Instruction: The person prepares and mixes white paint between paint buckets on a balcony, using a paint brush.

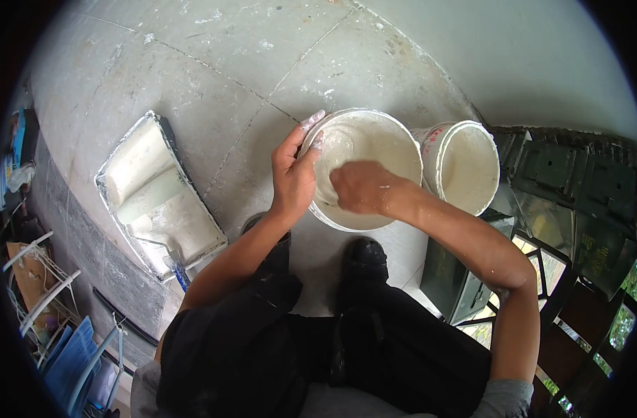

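Flanking the bucket (410, 143) are tray (186, 223) and pail (482, 167); left hand (294, 174) grips, right hand (363, 187) curls over it, grasp unclear.

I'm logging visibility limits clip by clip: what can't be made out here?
Head view:
Right hand: blurred; its back hides the fingertips and anything they may hold.
Contents of the bucket beneath that hand: covered by it.
Roller handle, far end: hidden by the left forearm.
Red lettering on the neighbouring bucket: too small and slanted to read.
Right sleeve: cut off by the bottom edge.
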A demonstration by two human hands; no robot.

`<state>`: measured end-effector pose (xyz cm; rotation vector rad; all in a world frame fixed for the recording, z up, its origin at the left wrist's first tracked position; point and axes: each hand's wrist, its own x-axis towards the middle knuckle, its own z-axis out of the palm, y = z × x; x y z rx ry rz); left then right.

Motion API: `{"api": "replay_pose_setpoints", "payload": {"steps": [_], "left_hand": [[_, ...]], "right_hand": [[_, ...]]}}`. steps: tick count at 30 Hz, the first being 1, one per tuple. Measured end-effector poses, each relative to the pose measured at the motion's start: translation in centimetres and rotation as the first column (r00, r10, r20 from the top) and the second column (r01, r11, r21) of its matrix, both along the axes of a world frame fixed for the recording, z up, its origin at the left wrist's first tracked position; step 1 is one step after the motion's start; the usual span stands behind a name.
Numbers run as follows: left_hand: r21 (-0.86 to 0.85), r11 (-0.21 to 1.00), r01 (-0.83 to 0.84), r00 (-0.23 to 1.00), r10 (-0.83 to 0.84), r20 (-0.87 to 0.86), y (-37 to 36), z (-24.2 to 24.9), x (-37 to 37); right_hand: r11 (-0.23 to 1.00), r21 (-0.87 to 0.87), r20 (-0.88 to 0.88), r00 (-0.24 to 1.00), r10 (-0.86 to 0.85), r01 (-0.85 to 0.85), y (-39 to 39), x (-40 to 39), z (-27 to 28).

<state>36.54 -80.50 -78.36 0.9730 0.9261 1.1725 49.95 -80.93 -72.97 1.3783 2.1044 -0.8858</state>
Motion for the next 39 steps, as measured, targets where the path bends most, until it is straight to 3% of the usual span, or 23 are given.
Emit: {"api": "replay_pose_setpoints", "payload": {"steps": [1, 2, 5, 6, 9, 10, 13, 14, 17, 18, 21, 22, 25, 26, 29, 30, 33, 34, 37, 38, 39], "left_hand": [[-0.001, 1.0, 0.002, 1.0, -0.002, -0.011, 0.1, 0.1, -0.1], [-0.002, 1.0, 0.003, 1.0, -0.003, -0.024, 0.0, 0.0, -0.1], [-0.009, 1.0, 0.012, 1.0, -0.012, -0.017, 0.0, -0.2, -0.2], [-0.014, 1.0, 0.005, 1.0, -0.005, -0.002, 0.0, -0.1, -0.2], [-0.009, 1.0, 0.001, 1.0, -0.001, 0.015, 0.0, 0.1, 0.0], [0.001, 1.0, 0.005, 1.0, -0.005, -0.001, 0.0, 0.1, -0.1], [-0.011, 1.0, 0.017, 1.0, -0.017, -0.015, 0.0, 0.0, -0.2], [-0.019, 1.0, 0.022, 1.0, -0.022, -0.015, 0.0, 0.0, -0.2], [-0.013, 1.0, 0.019, 0.999, -0.02, -0.028, 0.0, 0.1, -0.2], [-0.009, 1.0, 0.014, 1.0, -0.014, -0.016, 0.1, 0.0, -0.1], [-0.003, 1.0, 0.013, 1.0, -0.013, 0.0, 0.0, 0.0, -0.1], [-0.002, 1.0, 0.014, 1.0, -0.014, -0.01, 0.0, 0.2, -0.1], [-0.003, 1.0, 0.028, 0.999, -0.028, -0.015, 0.1, 0.1, -0.2], [-0.004, 0.999, 0.032, 0.999, -0.032, -0.012, 0.1, 0.0, -0.3], [-0.004, 0.999, 0.039, 0.997, -0.039, -0.059, 0.1, 0.1, -0.3], [0.001, 0.999, 0.035, 0.998, -0.035, -0.054, 0.1, 0.1, -0.3], [0.001, 1.0, 0.023, 0.999, -0.023, -0.045, 0.0, 0.1, -0.1], [-0.005, 1.0, 0.022, 0.999, -0.022, -0.048, 0.0, 0.1, -0.1], [-0.022, 0.999, 0.024, 0.998, -0.025, -0.066, 0.0, 0.2, -0.2], [-0.027, 0.999, 0.029, 0.997, -0.03, -0.071, 0.0, 0.2, -0.2], [-0.02, 0.999, 0.028, 0.997, -0.029, -0.073, 0.1, 0.2, -0.2]], "right_hand": [[0.994, 0.097, -0.072, 0.997, -0.042, 0.049, 0.1, 0.1, -0.4], [0.974, 0.2, -0.033, 0.994, -0.1, 0.105, 0.6, 0.4, -0.3], [0.965, 0.257, 0.17, 0.981, -0.092, 0.046, 0.3, 0.8, 0.0], [0.991, 0.113, 0.209, 0.974, -0.092, 0.069, 0.0, 0.7, 0.5], [0.976, -0.194, 0.077, 0.991, 0.112, -0.095, 0.2, -0.3, 1.2], [0.986, -0.16, 0.038, 0.998, 0.058, -0.052, 0.4, -0.5, 0.6], [0.94, 0.302, -0.086, 0.987, -0.137, 0.156, 0.7, 1.1, -0.7], [0.853, 0.52, -0.062, 0.998, -0.021, 0.05, 0.1, 1.7, -0.8], [0.998, 0.06, 0.2, 0.98, -0.014, 0.002, 0.0, 0.8, 0.3], [0.994, -0.038, 0.178, 0.978, 0.106, -0.101, -0.3, 0.7, -0.4], [0.986, -0.165, 0.065, 0.997, 0.041, -0.029, 1.4, -0.5, 0.9], [0.989, 0.147, -0.088, 0.996, 0.005, 0.008, 0.6, 0.8, -0.1], [0.845, 0.535, 0.001, 1.0, -0.001, 0.0, -0.2, 2.0, -1.6], [0.952, 0.305, 0.158, 0.987, -0.026, -0.024, -0.1, 1.6, -1.4], [0.975, -0.166, 0.116, 0.979, 0.166, -0.145, 0.0, 0.3, 0.3], [0.969, -0.219, 0.012, 0.992, 0.122, -0.116, 0.2, 0.2, 0.3], [0.959, 0.269, -0.105, 0.992, -0.063, 0.089, 0.5, 1.5, -0.6], [0.947, 0.275, -0.065, 0.986, -0.153, 0.165, 0.8, 1.5, 0.0], [0.998, 0.064, 0.114, 0.993, -0.036, 0.029, -0.3, 1.2, 0.2], [0.994, -0.003, 0.133, 0.985, 0.111, -0.112, -0.7, 0.7, 0.2], [0.995, -0.019, 0.084, 0.992, 0.097, -0.096, -0.5, 0.6, 0.3]]}}
